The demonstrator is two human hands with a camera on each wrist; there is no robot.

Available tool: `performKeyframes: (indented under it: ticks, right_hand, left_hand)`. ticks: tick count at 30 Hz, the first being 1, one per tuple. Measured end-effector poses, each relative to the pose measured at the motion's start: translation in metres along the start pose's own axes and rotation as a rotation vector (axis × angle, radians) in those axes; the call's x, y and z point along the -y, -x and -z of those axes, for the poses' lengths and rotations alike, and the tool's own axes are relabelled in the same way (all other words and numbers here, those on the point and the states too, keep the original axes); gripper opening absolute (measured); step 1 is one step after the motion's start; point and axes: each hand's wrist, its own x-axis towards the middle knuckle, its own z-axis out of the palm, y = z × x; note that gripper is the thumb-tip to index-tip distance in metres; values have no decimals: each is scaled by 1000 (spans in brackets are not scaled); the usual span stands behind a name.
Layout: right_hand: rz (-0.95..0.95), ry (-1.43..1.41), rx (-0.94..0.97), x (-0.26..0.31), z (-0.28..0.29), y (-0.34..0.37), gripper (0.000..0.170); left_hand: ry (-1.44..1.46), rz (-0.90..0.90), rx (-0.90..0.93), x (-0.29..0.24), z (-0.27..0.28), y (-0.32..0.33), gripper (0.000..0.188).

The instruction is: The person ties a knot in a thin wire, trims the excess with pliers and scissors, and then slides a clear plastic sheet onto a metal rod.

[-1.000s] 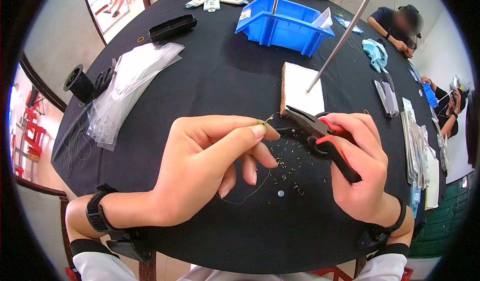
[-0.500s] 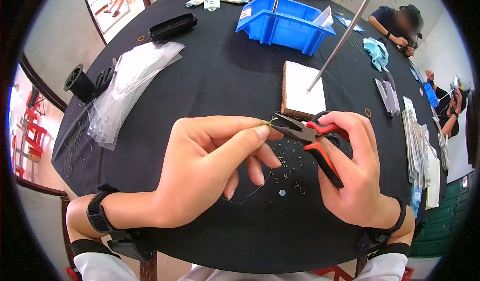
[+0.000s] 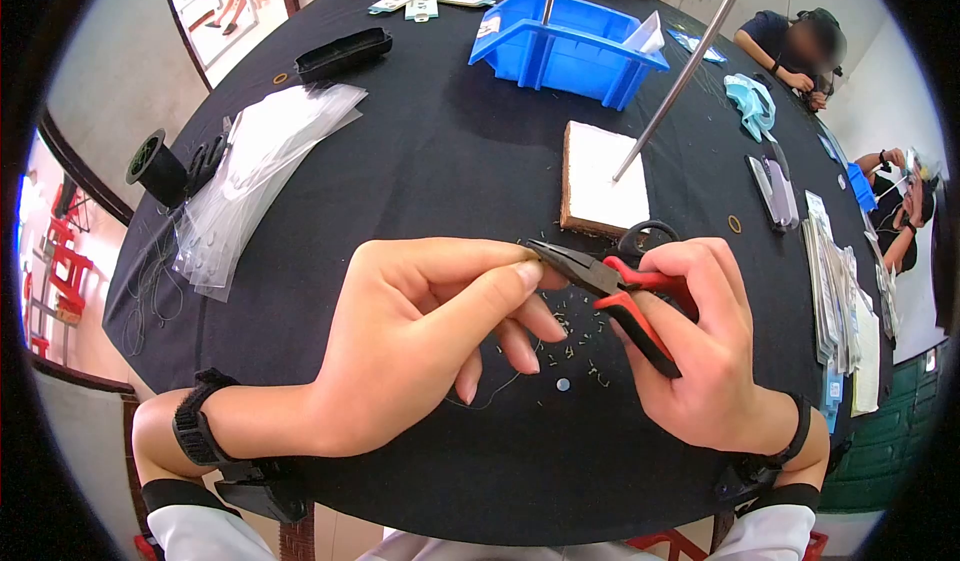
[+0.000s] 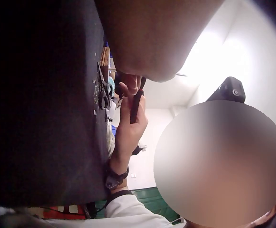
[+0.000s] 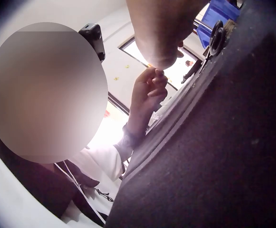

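Note:
In the head view the left hand [image 3: 420, 336] pinches a small thing between thumb and forefinger, largely hidden by the fingertips; a thin thread [image 3: 497, 393] hangs below. The right hand [image 3: 705, 346] grips red and black pliers [image 3: 640, 311], whose jaws look closed, with their tip at the left fingertips. Whether the tip holds anything is too small to tell. Black-handled scissors [image 3: 648, 231] lie partly hidden behind the pliers. Small clippings [image 3: 570, 336] and a small pale disc [image 3: 563, 385] are on the black cloth below the hands.
Beyond the hands stands a white-topped block [image 3: 605, 186] with a metal rod [image 3: 685, 71], and farther back a blue bin [image 3: 560, 56]. Plastic sleeves [image 3: 262, 166] and a black spool [image 3: 157, 169] lie left; a stapler [image 3: 773, 193] and packets [image 3: 825, 281] lie right. Other people sit around the table.
The pliers have moved left to the left fingertips, and their jaws, apart half a second ago, have closed. A tuft above the left fingertips no longer shows. The left hand has barely moved.

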Motion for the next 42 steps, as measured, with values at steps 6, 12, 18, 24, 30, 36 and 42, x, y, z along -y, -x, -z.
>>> performKeyframes:
  ticks: [6,12,18,24,30,36,42]
  right_hand:
    - [-40,-124,13,-3,-1,1,22]
    - [-69,-234,13,-7,-3,2,17]
    - [-38,-168,-10,-8,-3,2,15]
    - [-34,-161,-41,-11,-7,3,23]
    - [2,-228,-60,-13,-7,2,23]
    - [17,-183,-93,-16,-5,2,20]
    - [64,-121,-121,-17,-6,2,21]
  left_hand:
    - [-15,4,14,0,0,0,26]
    - [-45,2,40,1,2,0,25]
    - [-99,31,30,-3,0,0,23]
    - [-95,17,54,-1,2,0,24]
    - [-83,86,56,-3,0,2,24]
    - [-80,76,66,-2,-1,0,23]
    - [-94,89,86,-3,0,1,23]
